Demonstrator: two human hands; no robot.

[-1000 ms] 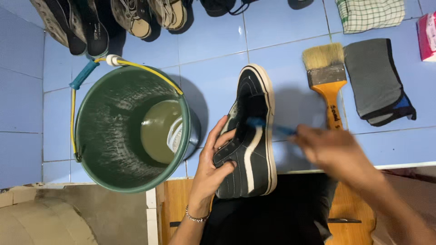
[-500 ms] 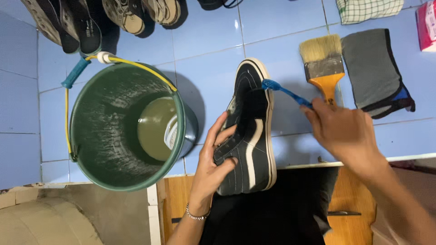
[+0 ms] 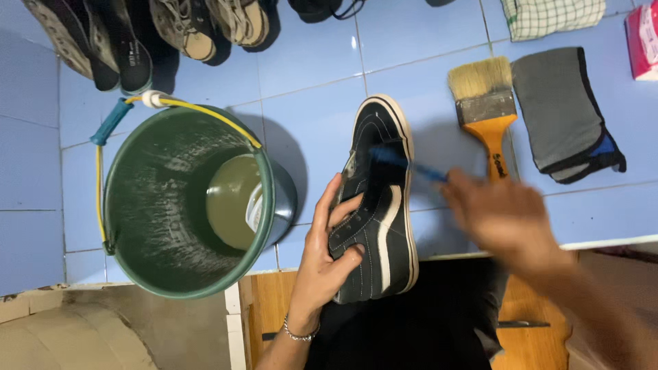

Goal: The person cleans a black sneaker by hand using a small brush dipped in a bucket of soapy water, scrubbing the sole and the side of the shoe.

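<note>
Clearly, the left hand wraps its grip around a black high-top sneaker; the blurred right hand pinches a blue brush against its upper. Left of that grip, the green bucket of murky water could tip if elbowed.
</note>
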